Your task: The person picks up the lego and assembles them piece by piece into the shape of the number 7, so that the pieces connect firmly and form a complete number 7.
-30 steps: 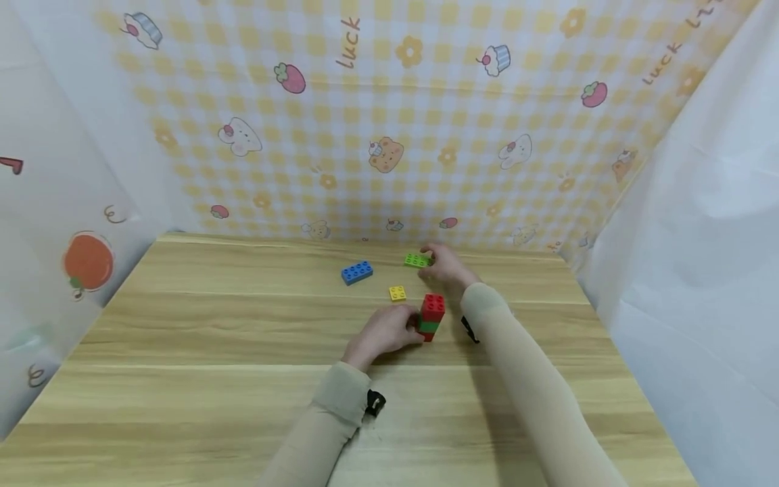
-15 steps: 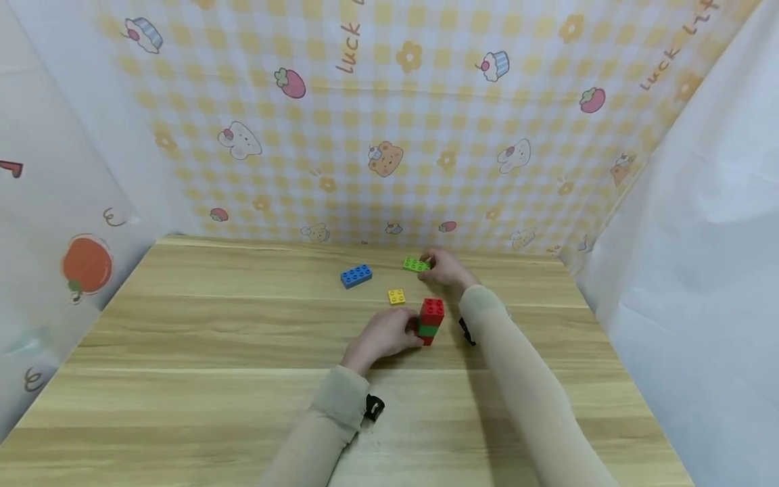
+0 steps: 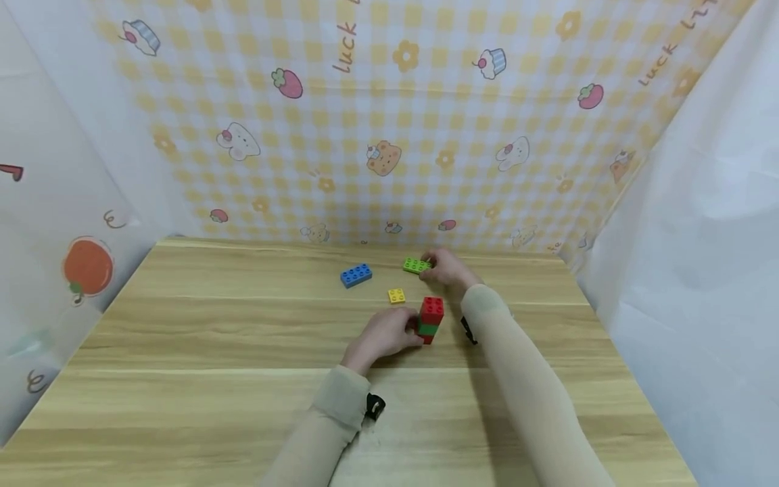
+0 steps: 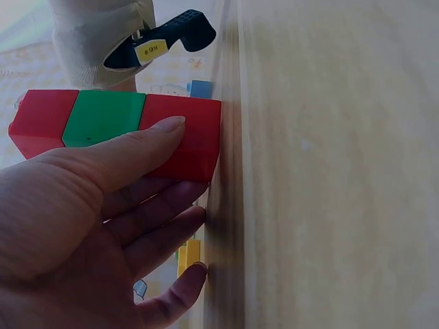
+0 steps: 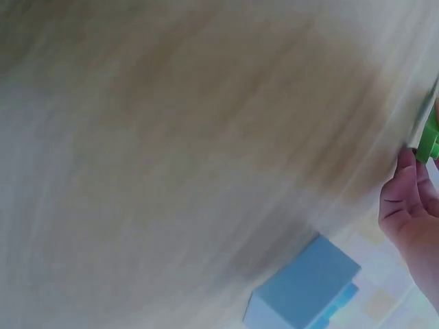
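My left hand point(image 3: 386, 333) grips a tower of building bricks point(image 3: 431, 318), red at top and bottom with green between, standing upright on the table. In the left wrist view the thumb lies along the tower point(image 4: 180, 137) and the other fingers are behind it. At the back, my right hand point(image 3: 449, 268) pinches the right end of a flat lime green brick point(image 3: 415, 265). The right wrist view catches this lime brick point(image 5: 428, 142) at its edge, between the fingertips. Just behind the tower lies a small yellow brick point(image 3: 396, 295).
A blue brick point(image 3: 356, 275) lies left of the lime one, near the back of the wooden table point(image 3: 213, 338). A checked cloth point(image 3: 328, 128) hangs behind the table, and white sheets point(image 3: 688, 257) stand at both sides. Each wrist carries a black strap.
Almost nothing differs. The whole view has shifted slightly; both hands keep their hold and the bricks stay where they were.
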### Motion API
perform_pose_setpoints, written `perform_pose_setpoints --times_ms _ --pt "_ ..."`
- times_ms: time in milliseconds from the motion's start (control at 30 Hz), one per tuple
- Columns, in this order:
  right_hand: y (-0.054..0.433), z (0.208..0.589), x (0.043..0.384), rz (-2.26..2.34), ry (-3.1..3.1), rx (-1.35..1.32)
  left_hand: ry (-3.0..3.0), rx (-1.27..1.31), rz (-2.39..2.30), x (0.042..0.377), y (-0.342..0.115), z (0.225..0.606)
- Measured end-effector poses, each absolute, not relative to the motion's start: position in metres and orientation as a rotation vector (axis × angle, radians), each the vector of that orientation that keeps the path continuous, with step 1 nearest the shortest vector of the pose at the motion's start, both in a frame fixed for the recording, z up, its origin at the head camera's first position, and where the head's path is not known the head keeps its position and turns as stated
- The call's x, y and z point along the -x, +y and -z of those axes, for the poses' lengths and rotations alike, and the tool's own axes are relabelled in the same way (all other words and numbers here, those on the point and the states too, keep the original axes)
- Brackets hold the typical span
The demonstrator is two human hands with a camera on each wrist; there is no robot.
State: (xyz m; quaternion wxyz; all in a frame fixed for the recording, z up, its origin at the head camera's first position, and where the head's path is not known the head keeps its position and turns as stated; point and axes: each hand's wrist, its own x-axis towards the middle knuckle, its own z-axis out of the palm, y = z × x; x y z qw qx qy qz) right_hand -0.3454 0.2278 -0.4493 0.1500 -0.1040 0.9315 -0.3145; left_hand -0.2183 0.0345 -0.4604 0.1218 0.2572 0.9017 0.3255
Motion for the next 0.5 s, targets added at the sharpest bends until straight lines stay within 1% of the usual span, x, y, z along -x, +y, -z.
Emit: perform_pose_setpoints --times_ms 167,500 --pt "0.232 0.445 0.341 0.927 2.674 0.314 2.627 -0.739 -0.940 0.218 0.035 0.460" --pt "0.237 0.424 0.336 0.887 2.753 0.511 2.621 -0.728 -0.924 0.219 0.037 0.457"
